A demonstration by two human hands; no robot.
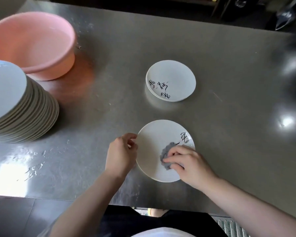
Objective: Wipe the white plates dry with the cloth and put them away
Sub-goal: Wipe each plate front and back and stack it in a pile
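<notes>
- The right hand (pixel 186 161) presses a crumpled grey cloth (pixel 167 155) onto a round white plate (pixel 152 151), fingers curled round the cloth.
- The left hand (pixel 120 153) pinches the plate's left rim.
- Black brush characters mark the plate, partly covered and unreadable.
- It sits at the near edge of a scuffed steel table (pixel 220 82).
- Beyond: a short stack of lettered plates (pixel 173 77).
- Left: a tall plate stack (pixel 15 103), cropped, and a pink plastic basin (pixel 32 40).
</notes>
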